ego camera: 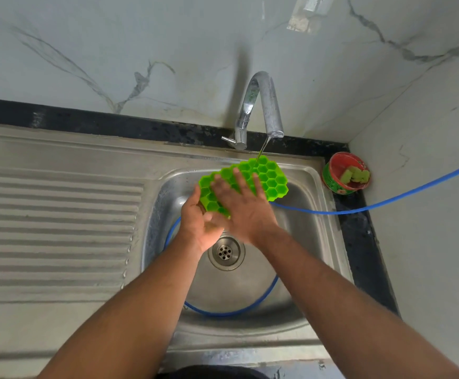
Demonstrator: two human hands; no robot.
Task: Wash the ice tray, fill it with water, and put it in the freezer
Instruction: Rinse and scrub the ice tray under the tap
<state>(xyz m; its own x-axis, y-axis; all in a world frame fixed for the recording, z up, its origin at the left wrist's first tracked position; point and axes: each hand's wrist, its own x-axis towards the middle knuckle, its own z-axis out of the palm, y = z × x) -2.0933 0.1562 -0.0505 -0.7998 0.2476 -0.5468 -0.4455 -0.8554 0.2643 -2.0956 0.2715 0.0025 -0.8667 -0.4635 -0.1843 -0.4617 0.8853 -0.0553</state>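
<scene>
A bright green ice tray (270,176) with honeycomb cells is held over the steel sink (309,231), cells facing up. A thin stream of water from the chrome tap (269,105) lands on its far end. My left hand (199,222) grips the tray's near left edge from below. My right hand (240,203) lies flat on top of the tray with straight, spread fingers, slightly blurred.
A blue hose (359,209) comes in from the right and loops round the sink's drain (226,251). A red and green bowl (345,173) holding green sponge pieces stands in the right corner. A ribbed steel draining board (53,228) lies to the left.
</scene>
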